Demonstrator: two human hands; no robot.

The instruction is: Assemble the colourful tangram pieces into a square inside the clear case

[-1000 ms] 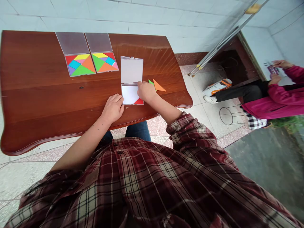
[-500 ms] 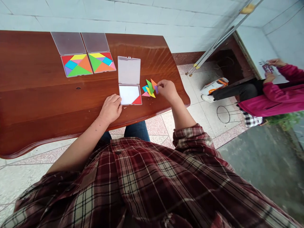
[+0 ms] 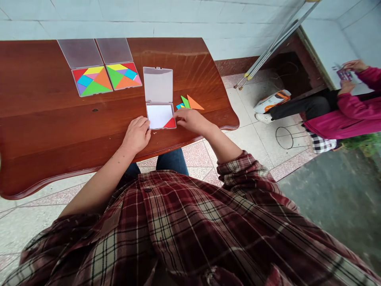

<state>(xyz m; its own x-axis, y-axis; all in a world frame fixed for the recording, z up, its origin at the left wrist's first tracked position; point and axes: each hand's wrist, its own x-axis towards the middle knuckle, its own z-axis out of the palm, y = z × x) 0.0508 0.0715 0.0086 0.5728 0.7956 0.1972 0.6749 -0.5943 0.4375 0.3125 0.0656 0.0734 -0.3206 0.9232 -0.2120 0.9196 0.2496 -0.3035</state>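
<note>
An open plastic case [image 3: 160,116] lies near the table's front edge, with a white base and a red triangle [image 3: 170,123] in its lower right corner. My left hand [image 3: 137,133] rests on the table, fingers spread, against the case's left side. At the case's right edge is my right hand [image 3: 190,119], its fingertips pressed together; whatever they hold is hidden. Just beyond that hand lie loose pieces: an orange triangle [image 3: 194,103], a green one [image 3: 185,101] and a partly covered blue one [image 3: 179,106].
Two open cases filled with coloured pieces, a left one [image 3: 93,81] and a right one [image 3: 124,76], lie at the table's back left. Crutches [image 3: 268,51] lean at the wall. A seated person [image 3: 354,107] is at the right, beside a white bag [image 3: 272,101].
My right hand has moved left from the loose pieces to the case's right edge. The purple piece is no longer visible. The orange triangle now lies turned and apart. My left hand stays beside the case.
</note>
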